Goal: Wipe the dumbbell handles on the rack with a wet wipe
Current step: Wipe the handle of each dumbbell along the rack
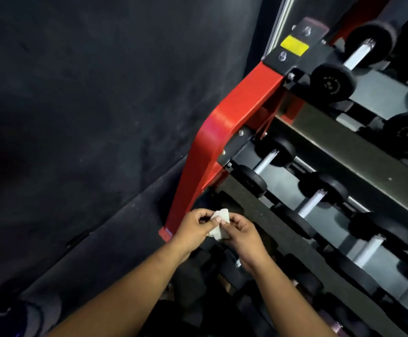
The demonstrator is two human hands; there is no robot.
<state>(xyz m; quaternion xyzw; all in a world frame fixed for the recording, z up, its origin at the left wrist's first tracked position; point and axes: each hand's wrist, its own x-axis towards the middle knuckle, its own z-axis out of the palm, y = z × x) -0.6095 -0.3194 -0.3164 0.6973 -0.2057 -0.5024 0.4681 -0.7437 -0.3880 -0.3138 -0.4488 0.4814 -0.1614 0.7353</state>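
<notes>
Both hands, left hand (193,227) and right hand (243,233), pinch wet wipe (218,224).

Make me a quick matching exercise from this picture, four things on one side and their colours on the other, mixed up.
Things:
1. wet wipe held between the left hand and right hand
2. rack side frame
3. label on the rack's top bracket
4. dumbbell handle on the top shelf

Colours:
A. red
B. silver
C. white
D. yellow

Pairs: 1-C, 2-A, 3-D, 4-B
</notes>
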